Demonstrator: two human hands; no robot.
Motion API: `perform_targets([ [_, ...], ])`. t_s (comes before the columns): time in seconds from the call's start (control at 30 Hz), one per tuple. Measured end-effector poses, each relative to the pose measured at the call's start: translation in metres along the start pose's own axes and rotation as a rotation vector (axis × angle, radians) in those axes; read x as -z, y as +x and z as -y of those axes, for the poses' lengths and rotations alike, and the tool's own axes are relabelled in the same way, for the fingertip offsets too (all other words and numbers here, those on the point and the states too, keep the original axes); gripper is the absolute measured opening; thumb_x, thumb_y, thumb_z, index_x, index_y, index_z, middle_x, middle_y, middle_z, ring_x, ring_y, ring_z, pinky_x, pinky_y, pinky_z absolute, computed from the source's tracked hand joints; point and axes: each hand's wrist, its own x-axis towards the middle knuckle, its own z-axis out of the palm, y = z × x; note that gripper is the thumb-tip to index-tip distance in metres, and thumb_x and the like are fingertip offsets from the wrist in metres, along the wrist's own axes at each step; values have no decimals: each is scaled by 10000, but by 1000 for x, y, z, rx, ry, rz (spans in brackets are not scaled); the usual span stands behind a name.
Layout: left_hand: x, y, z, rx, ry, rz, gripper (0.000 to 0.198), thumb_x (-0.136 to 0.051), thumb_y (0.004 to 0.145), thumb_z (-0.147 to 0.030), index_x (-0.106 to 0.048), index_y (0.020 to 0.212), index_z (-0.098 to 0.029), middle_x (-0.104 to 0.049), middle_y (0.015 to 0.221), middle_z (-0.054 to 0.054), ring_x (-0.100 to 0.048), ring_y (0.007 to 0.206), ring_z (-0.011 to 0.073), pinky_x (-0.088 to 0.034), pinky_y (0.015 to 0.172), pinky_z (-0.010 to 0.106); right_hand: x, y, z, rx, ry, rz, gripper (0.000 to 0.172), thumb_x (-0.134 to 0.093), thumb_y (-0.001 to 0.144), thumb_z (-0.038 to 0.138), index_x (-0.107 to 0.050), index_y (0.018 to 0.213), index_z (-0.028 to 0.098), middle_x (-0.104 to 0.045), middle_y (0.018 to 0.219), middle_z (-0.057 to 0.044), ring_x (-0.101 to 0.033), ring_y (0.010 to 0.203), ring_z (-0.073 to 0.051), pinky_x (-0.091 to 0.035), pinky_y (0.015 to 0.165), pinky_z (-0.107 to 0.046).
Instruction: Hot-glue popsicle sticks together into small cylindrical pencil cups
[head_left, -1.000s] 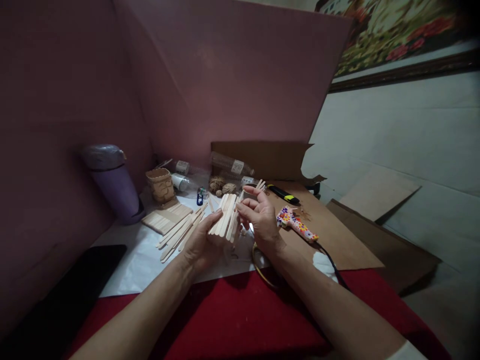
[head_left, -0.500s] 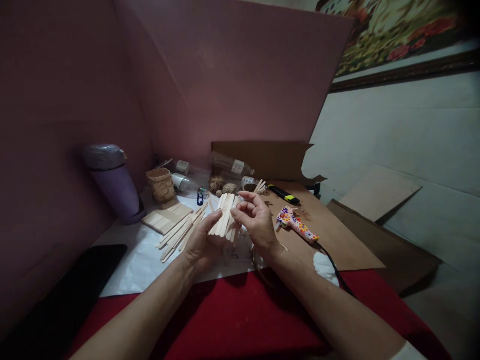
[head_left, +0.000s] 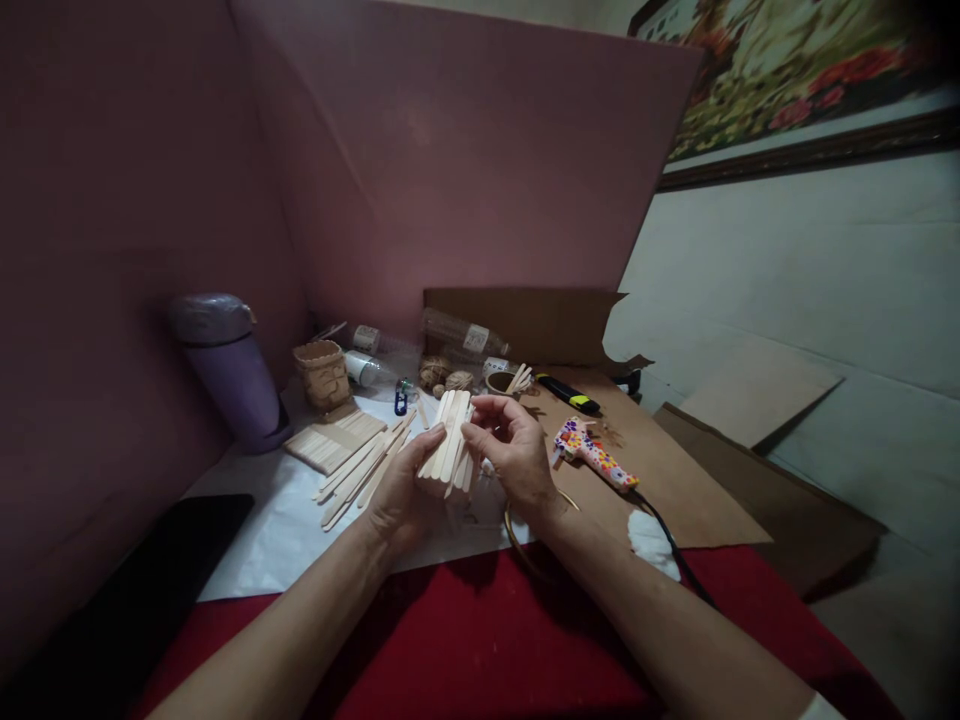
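Several pale wooden craft sticks (head_left: 448, 440) stand side by side around a piece whose body is mostly hidden. My left hand (head_left: 405, 485) grips this piece from the left and below, its thumb on the sticks. On the right side, my right hand (head_left: 514, 450) pinches a stick at the edge of the row between thumb and fingers. Loose sticks (head_left: 360, 470) lie on the white sheet to the left, beside a banded bundle of sticks (head_left: 334, 438). A flower-patterned glue gun (head_left: 596, 455) rests on the cardboard at the right.
A purple tumbler (head_left: 236, 380) and a woven-look cup (head_left: 322, 375) stand at the left. Clear bottles (head_left: 457, 330) and twine balls (head_left: 433, 372) are behind my hands. A black-and-yellow cutter (head_left: 568, 393) lies on the cardboard (head_left: 697, 500), with a white cloth (head_left: 652, 543) nearer.
The fingers of my right hand have curled in closer to the edge of the stick row. My left hand keeps its hold with little change.
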Motion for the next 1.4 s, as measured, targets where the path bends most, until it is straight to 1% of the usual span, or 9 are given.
perform_targets([
  [0.17,-1,-1,0,14,-13,-21,281,-631,833,-272,-670,1054,-104,-731,810,103,-668,628,188,-504,521,262,0,1,1,-27,15,-26,327,-759,623,301,-650,911,189,-624,800,-2,-563,714,-147,-465,706,-311],
  [0.3,1,-2,2,27,-10,36,257,-636,836,-286,-683,1020,-113,-732,819,106,-668,639,192,-520,543,277,1,3,2,-24,25,-59,329,-759,612,300,-657,903,186,-643,793,-7,-586,736,-158,-474,720,-318],
  [0.47,4,-2,3,63,39,95,283,-687,812,-311,-694,1011,-111,-724,834,110,-662,655,190,-528,562,280,3,5,2,-18,27,-89,327,-754,604,298,-657,897,189,-645,777,-6,-578,707,-155,-474,699,-319],
  [0.63,5,-2,4,20,129,125,332,-723,787,-299,-687,1065,-121,-702,830,81,-645,665,170,-536,583,274,3,6,2,-16,19,-89,329,-746,607,301,-657,902,186,-638,776,-7,-568,684,-150,-470,688,-323],
  [0.77,2,-3,4,-6,206,101,356,-743,751,-257,-673,1076,-130,-695,857,72,-646,704,173,-538,616,277,3,4,3,-21,18,-75,330,-742,610,301,-654,905,183,-635,777,-7,-575,702,-152,-467,705,-322],
  [0.97,-4,-5,6,-61,235,73,397,-737,708,-224,-652,1081,-116,-657,763,42,-593,603,140,-519,591,266,2,1,3,30,-32,-56,311,-716,648,306,-648,926,184,-625,790,-11,-556,681,-150,-457,667,-315],
  [1.2,-6,-6,6,-80,229,44,423,-745,684,-245,-641,1076,-126,-673,780,46,-624,642,161,-527,592,270,3,-2,-1,133,-162,-19,265,-676,750,294,-627,989,191,-640,840,-24,-577,737,-165,-476,710,-324],
  [1.3,-7,-7,6,-75,218,32,410,-744,680,-241,-647,1060,-122,-682,767,50,-621,622,159,-517,579,264,2,-5,-2,180,-239,-23,228,-650,801,289,-619,1007,197,-638,868,-30,-580,757,-171,-483,727,-329],
  [1.4,-7,-8,5,-80,214,24,379,-737,674,-219,-658,1030,-118,-694,750,57,-632,625,171,-516,575,268,1,-8,0,207,-308,-47,214,-650,813,287,-620,1007,205,-630,895,-37,-580,784,-181,-485,741,-333],
])
